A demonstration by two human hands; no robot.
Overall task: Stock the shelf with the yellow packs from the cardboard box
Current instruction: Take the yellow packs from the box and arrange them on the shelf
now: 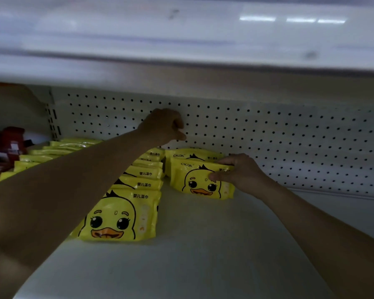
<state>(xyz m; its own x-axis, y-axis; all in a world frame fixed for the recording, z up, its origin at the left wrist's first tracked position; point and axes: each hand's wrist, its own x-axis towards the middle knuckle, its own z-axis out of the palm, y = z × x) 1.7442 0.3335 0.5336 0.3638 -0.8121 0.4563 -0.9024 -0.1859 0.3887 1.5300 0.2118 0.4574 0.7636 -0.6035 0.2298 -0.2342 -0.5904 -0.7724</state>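
Yellow duck-print packs stand in rows on the white shelf [203, 244]. The front pack of the middle row [119, 216] faces me, with several more behind it. A short row stands at the back right; my right hand [240, 171] grips the right end of its front pack [197, 182], thumb on the face and fingers over the top edge. Another pack [181, 155] stands behind it against the pegboard. My left hand [163, 126] hovers above the middle row near the pegboard, fingers curled, holding nothing that I can see. The cardboard box is out of view.
Another row of yellow packs [52, 151] runs along the left, partly hidden by my left forearm. Dark red packages [7, 143] sit at the far left. The perforated back panel [289, 137] closes the rear, and an upper shelf [181, 50] hangs low overhead.
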